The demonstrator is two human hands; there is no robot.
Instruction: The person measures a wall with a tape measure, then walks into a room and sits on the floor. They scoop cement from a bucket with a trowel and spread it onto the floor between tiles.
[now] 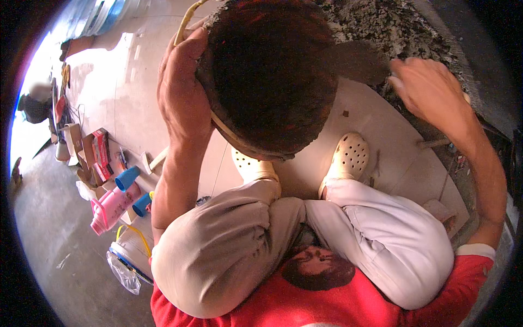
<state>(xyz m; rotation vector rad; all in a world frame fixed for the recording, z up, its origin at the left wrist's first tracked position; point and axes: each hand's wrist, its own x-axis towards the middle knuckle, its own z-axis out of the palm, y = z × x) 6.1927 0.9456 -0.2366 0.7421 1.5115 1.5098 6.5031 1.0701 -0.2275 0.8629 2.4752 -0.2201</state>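
A round dark bucket (272, 82) is at twelve o'clock, above the person's feet, and its wide mouth is tilted toward the eyes. The left hand (184, 87), at eleven o'clock, is closed around the bucket's side, with the thumb near the rim and near the pale cord handle (188, 19). The right hand (427, 90), between one and two o'clock, has its fingers curled in a narrow grip. It seems to hold a dark flat trowel (359, 61), whose blade points to the bucket; whether blade and rim touch, one cannot tell. Behind it, at one o'clock, lies a rough grey heap (400, 30), looking like mortar. The inside of the bucket is too dark to tell its content.

The step in hand is, by judgement, working with the trowel at the bucket's mouth. The next move would call for a firm left grip, so that the bucket does not turn, and a flat, controlled blade, kept clear of the pale clogs (351, 155) below.
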